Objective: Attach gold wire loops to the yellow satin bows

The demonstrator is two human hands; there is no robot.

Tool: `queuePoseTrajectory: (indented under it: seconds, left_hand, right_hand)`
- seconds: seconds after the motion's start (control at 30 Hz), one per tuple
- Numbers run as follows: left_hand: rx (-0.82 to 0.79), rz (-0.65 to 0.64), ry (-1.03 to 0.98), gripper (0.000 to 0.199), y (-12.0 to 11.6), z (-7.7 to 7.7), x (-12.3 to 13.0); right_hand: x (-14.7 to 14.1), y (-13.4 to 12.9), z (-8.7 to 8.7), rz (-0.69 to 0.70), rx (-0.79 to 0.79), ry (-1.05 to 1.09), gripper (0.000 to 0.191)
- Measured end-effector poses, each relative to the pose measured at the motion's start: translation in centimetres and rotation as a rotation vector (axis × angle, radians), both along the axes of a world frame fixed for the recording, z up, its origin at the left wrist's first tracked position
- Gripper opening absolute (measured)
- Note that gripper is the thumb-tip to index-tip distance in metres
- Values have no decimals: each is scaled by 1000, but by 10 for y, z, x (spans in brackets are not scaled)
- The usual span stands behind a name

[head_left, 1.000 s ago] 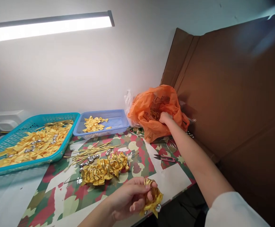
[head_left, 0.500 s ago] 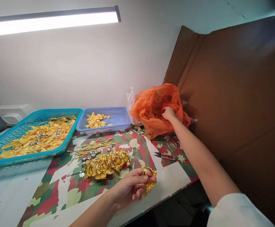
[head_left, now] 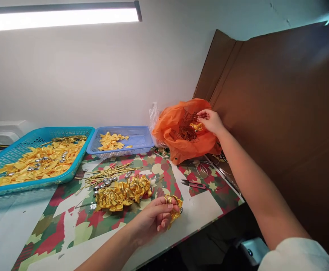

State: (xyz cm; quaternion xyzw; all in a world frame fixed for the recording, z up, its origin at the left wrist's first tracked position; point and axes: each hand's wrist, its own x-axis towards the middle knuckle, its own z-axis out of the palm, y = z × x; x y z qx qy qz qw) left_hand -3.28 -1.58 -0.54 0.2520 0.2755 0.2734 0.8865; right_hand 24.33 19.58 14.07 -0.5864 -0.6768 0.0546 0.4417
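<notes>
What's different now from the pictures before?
The right hand was down in the orange bag. Now it has moved up to the bag's opening, with a small gold bow hanging from its fingers. The left hand still holds its gold bunch. The two baskets and the pink snips stayed put.

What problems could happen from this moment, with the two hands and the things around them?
The gold bow piece hanging from the right hand could catch on the rim of the orange bag and perhaps slip.

The left hand holds several gold rings with its fingers, so one might slide off.

The pink-handled snips lie on the table with their blades apart; a passing forearm might brush them.
</notes>
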Motion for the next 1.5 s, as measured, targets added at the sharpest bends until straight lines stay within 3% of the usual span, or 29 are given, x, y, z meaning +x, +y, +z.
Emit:
queuePoseTrajectory:
  seconds: [0.27, 0.67, 0.9, 1.07, 1.3, 1.5]
  left_hand:
    - [-8, 19, 20, 32, 3, -3, 1]
    - [-20, 31, -40, 24, 1, -3, 1]
    - [-6, 45, -63, 24, 2, -4, 1]
    - [16, 102, -64, 35, 2, 0, 1]
    - [29, 102, -97, 43, 2, 5, 5]
    - [82, 142, -53, 39, 2, 6, 10]
  right_hand:
    - [-3, -9, -11, -90, -24, -263, 20]
    - [-3, -5, -25, -77, -21, -283, 17]
    - [-16, -15, -21, -82, 45, -146, 14]
    - [-40, -55, -30, 216, 64, 204, 9]
    - [-83, -148, -65, 655, -189, 520, 24]
    - [-89, -180, -91, 826, -293, 572, 14]
